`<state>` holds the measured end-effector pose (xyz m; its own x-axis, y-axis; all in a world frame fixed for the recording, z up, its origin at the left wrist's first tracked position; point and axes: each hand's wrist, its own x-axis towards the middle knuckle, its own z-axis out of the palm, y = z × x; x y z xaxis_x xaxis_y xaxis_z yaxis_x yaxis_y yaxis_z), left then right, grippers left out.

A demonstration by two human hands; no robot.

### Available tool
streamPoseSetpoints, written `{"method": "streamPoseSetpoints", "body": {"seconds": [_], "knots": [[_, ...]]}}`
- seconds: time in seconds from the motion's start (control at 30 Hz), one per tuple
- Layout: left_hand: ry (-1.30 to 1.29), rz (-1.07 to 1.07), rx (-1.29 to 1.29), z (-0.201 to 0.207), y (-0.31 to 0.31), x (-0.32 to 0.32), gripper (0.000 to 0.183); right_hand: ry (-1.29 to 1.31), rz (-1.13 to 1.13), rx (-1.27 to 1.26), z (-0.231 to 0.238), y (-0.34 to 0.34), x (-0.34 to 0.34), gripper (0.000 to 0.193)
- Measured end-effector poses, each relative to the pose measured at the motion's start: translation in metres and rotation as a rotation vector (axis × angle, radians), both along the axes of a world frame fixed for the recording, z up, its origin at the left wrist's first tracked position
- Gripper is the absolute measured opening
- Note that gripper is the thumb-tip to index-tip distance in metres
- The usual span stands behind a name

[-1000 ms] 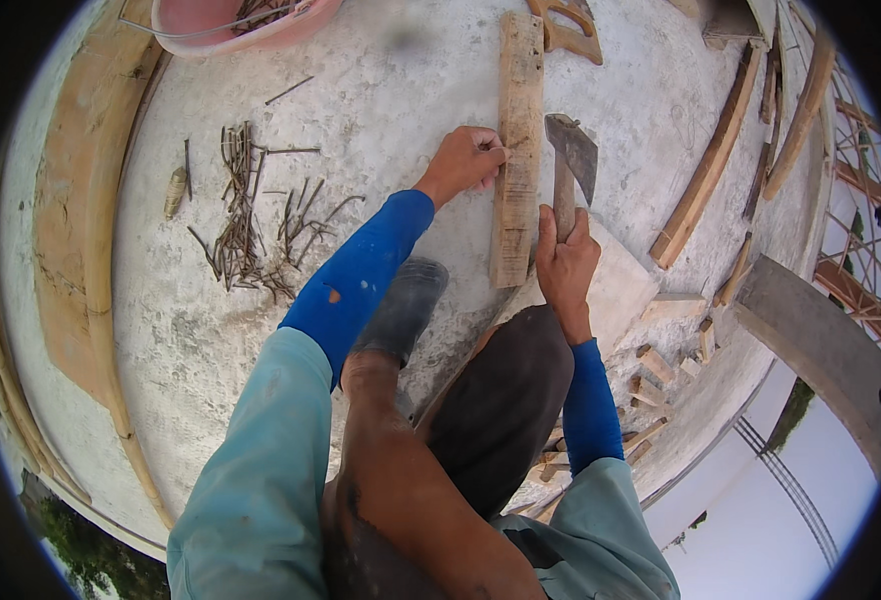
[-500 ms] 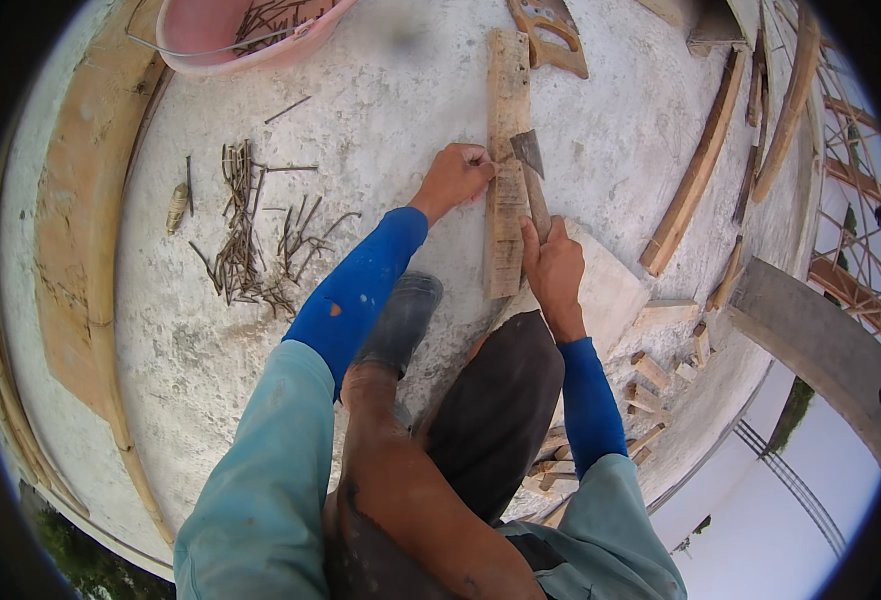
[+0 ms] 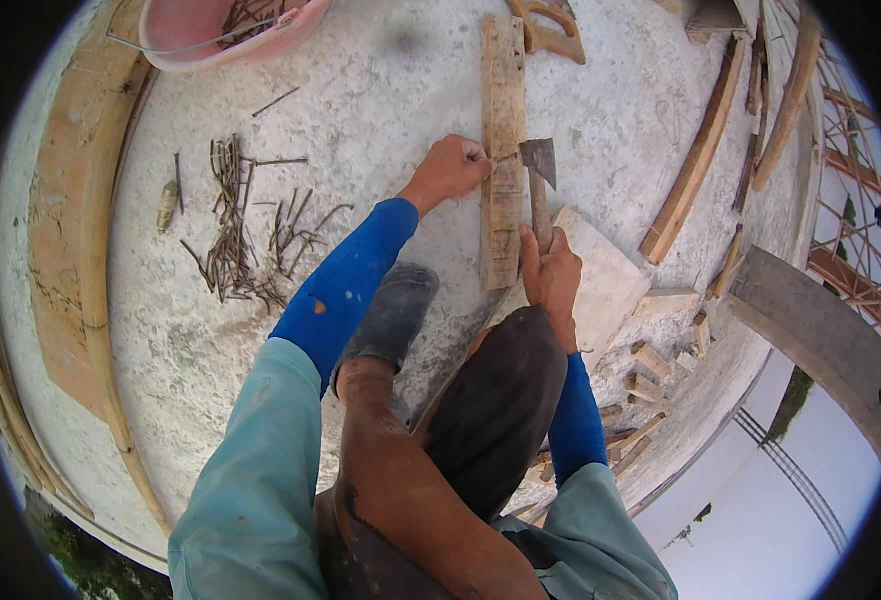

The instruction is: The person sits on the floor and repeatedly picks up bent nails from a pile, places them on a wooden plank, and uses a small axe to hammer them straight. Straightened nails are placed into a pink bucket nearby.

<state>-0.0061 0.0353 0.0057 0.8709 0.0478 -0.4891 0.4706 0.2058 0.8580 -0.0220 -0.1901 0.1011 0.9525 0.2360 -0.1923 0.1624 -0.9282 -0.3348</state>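
Note:
A long block of wood lies on the concrete in front of me. My left hand is at its left edge, fingers pinched on a thin dark nail that lies across the wood's top. My right hand is closed round the wooden handle of a small hatchet. The hatchet's metal head is just right of the block, apart from the nail. To the left, a pile of rusty, bent nails is spread on the floor.
A pink bucket with more nails stands at the far left. A handsaw lies beyond the block. Offcuts and a pale board are at the right, near a long timber. A bamboo-edged plank runs along the left.
The hatchet head has come off the block's top and moved to its right side. My left hand stays at the block's left edge, with the nail now showing across the wood.

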Motion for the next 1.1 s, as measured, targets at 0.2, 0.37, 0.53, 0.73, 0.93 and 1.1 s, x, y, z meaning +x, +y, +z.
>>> {"method": "streamPoseSetpoints", "body": {"seconds": [0.2,0.37,0.53,0.73,0.93,1.1], "knots": [[-0.045,0.087,-0.043,-0.003,-0.008,-0.003,0.023,-0.112,0.137,0.026,-0.003,0.001,0.01,0.043],[-0.038,0.109,-0.094,-0.006,-0.012,-0.004,0.023,-0.043,0.14,-0.136,-0.006,0.002,0.011,0.04],[-0.015,0.103,-0.084,-0.004,-0.009,-0.003,0.023,-0.156,0.218,-0.076,-0.008,0.004,0.01,0.043],[-0.055,0.125,-0.094,-0.005,-0.009,-0.004,0.023,-0.095,0.116,0.094,-0.003,0.0,0.01,0.044],[-0.021,0.131,-0.061,-0.007,-0.015,-0.004,0.022,-0.161,0.211,-0.113,-0.012,-0.005,0.02,0.046],[-0.043,0.151,-0.04,-0.008,-0.016,-0.006,0.023,-0.133,0.152,-0.009,-0.013,-0.007,0.015,0.051]]}}
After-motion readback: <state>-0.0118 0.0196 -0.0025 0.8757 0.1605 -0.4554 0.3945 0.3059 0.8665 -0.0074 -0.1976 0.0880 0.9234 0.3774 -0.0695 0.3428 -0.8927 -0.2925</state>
